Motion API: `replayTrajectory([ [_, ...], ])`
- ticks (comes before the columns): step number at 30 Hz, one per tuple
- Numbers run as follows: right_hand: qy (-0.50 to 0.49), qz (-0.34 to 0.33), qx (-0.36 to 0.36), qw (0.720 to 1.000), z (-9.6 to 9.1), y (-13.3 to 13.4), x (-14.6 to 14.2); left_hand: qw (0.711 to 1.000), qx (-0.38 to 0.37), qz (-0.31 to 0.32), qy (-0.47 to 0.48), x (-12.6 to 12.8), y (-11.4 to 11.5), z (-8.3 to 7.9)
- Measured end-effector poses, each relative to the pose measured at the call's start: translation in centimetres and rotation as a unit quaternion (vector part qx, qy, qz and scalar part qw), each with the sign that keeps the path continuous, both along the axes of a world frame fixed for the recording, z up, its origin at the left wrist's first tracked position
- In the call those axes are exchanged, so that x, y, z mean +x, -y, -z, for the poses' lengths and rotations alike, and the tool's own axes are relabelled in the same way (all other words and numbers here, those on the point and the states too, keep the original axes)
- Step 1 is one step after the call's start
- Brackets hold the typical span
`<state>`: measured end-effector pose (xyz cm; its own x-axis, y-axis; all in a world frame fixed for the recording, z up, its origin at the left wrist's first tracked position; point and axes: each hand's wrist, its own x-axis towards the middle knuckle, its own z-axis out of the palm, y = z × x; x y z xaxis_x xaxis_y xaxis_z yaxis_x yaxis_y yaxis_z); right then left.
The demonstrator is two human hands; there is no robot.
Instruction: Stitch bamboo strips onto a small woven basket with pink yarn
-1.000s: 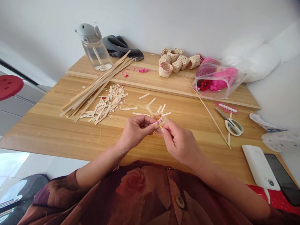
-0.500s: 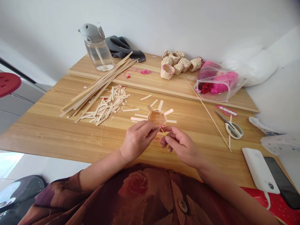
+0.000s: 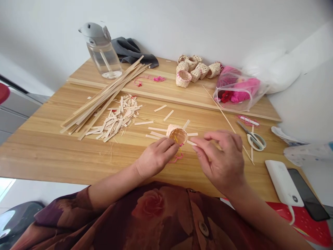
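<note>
A small woven basket (image 3: 179,134) is tilted over the table, its open mouth toward me. Several flat strip ends stick out around it. My left hand (image 3: 157,156) is closed on the basket's near left side. With thumb and forefinger, my right hand (image 3: 221,158) pinches a pale strip end (image 3: 191,142) at the basket's right side. A thin yellow needle (image 3: 176,139) lies against the basket's mouth, near the left fingertips. Pink yarn (image 3: 179,157) loops down below the rim.
Long wooden strips (image 3: 109,93) and a heap of offcuts (image 3: 121,118) lie left. Behind stand a water bottle (image 3: 104,55) and several finished woven baskets (image 3: 183,78). Rightward are a bag of pink yarn (image 3: 238,90), scissors (image 3: 253,139), a white power bank (image 3: 283,182) and a phone (image 3: 308,194).
My right hand has let go of the yellow needle, moved right and up, and taken hold of a strip end. The basket has tipped, showing its woven side. The view has shifted slightly.
</note>
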<state>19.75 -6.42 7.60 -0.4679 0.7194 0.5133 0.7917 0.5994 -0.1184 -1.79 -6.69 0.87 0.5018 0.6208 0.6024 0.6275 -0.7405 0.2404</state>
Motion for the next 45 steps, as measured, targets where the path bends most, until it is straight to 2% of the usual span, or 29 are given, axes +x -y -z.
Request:
replayTrajectory([
  [2,0.069,-0.009,-0.006,0.998,-0.1,-0.6,-0.7,0.999,0.006,0.023,-0.028,0.3,0.1,-0.2],
  [5,0.093,-0.013,-0.092,0.991,1.2,-1.7,-1.9,0.996,0.003,0.053,-0.077,0.6,0.4,-0.2],
  [7,0.049,-0.018,-0.125,0.991,2.1,-2.0,-2.3,0.993,-0.006,0.063,-0.095,0.5,0.5,-0.3],
  [10,-0.053,-0.020,-0.094,0.994,2.5,-2.0,-2.4,0.994,-0.017,0.068,-0.084,0.1,0.5,-0.8],
  [13,-0.139,-0.027,-0.063,0.988,1.5,-1.8,-2.2,0.994,-0.021,0.080,-0.072,0.0,0.3,-1.5],
  [15,-0.205,-0.034,-0.083,0.975,0.4,-1.9,-2.0,0.990,-0.035,0.114,-0.077,0.2,0.1,-1.9],
  [17,-0.294,-0.042,-0.140,0.944,-0.8,-2.0,-1.6,0.984,-0.082,0.145,-0.056,0.5,-0.1,-2.0],
  [18,-0.343,-0.049,-0.187,0.919,-1.3,-2.1,-1.3,0.981,-0.119,0.148,-0.026,0.6,-0.2,-2.1],
  [20,-0.426,-0.074,-0.308,0.848,-2.4,-2.3,-0.7,0.964,-0.225,0.130,0.051,0.6,-0.5,-2.3],
  [22,-0.468,-0.112,-0.411,0.774,-3.3,-2.5,0.2,0.923,-0.349,0.114,0.113,0.4,-0.8,-2.8],
  [23,-0.472,-0.134,-0.436,0.754,-3.7,-2.8,0.7,0.895,-0.409,0.115,0.133,0.2,-1.0,-3.1],
  [24,-0.462,-0.154,-0.436,0.756,-4.1,-3.1,1.2,0.864,-0.465,0.122,0.150,-0.1,-1.1,-3.4],
  [25,-0.432,-0.169,-0.416,0.782,-4.4,-3.6,1.8,0.830,-0.515,0.134,0.168,-0.3,-1.3,-3.7],
  [26,-0.377,-0.176,-0.379,0.827,-4.7,-4.1,2.5,0.796,-0.557,0.145,0.185,-0.5,-1.4,-3.8],
  [28,-0.172,-0.165,-0.271,0.933,-5.0,-5.5,3.7,0.733,-0.622,0.166,0.218,-0.8,-1.4,-3.9],
  [29,-0.059,-0.159,-0.220,0.961,-5.0,-6.3,4.3,0.706,-0.647,0.173,0.231,-0.8,-1.3,-3.8],
  [30,0.030,-0.160,-0.182,0.970,-4.8,-7.0,4.8,0.681,-0.669,0.178,0.240,-0.8,-1.2,-3.7],
  [32,0.133,-0.163,-0.176,0.962,-4.2,-8.4,5.5,0.638,-0.704,0.185,0.250,-0.7,-1.0,-3.3],
  [33,0.139,-0.161,-0.191,0.958,-3.8,-9.0,5.7,0.622,-0.717,0.190,0.253,-0.6,-0.9,-3.1],
  [35,0.085,-0.136,-0.236,0.958,-2.7,-9.8,5.7,0.601,-0.729,0.198,0.262,-0.3,-0.8,-2.7],
  [38,-0.053,-0.086,-0.292,0.951,-0.4,-10.2,5.0,0.594,-0.731,0.194,0.273,0.1,-0.8,-2.6],
  [40,-0.107,-0.078,-0.312,0.941,1.3,-10.1,4.3,0.590,-0.739,0.187,0.266,0.3,-1.0,-2.6],
  [43,-0.123,-0.072,-0.295,0.945,3.5,-9.9,3.6,0.585,-0.750,0.174,0.253,0.4,-1.1,-2.4],
  [45,-0.101,-0.062,-0.281,0.952,4.2,-9.6,3.7,0.585,-0.756,0.159,0.246,0.4,-1.0,-2.1],
])
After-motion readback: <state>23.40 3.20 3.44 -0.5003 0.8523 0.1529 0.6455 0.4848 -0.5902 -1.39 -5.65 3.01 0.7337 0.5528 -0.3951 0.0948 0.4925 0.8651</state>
